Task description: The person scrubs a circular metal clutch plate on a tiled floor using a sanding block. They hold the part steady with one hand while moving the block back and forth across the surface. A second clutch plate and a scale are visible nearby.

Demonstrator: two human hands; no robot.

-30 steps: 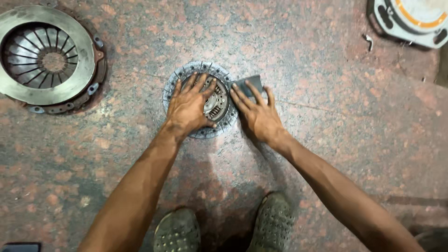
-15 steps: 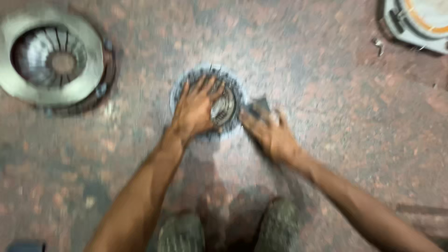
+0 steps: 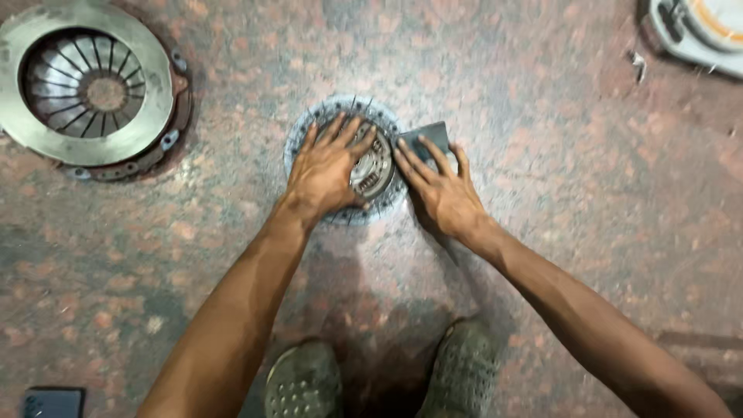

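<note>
The clutch disc (image 3: 364, 166) lies flat on the stone floor (image 3: 542, 116). The left hand (image 3: 329, 166) presses on it, fingers spread apart. The right hand (image 3: 441, 190) pins a dark abrasive sheet (image 3: 429, 138) at the disc's right edge, its fingers flat and slightly apart. Risks, as I judge them: the disc could skid on the smooth floor if the left hand eases, and fingertips could scrape the hub springs or the rim. The 2 shoes (image 3: 306, 383) stand close below.

Our left hand (image 3: 329, 172) hides much of the clutch disc (image 3: 344, 159). Our right hand (image 3: 441, 193) covers most of the dark pad (image 3: 429, 138). The frame's corner cuts off the white housing (image 3: 696, 35).
</note>
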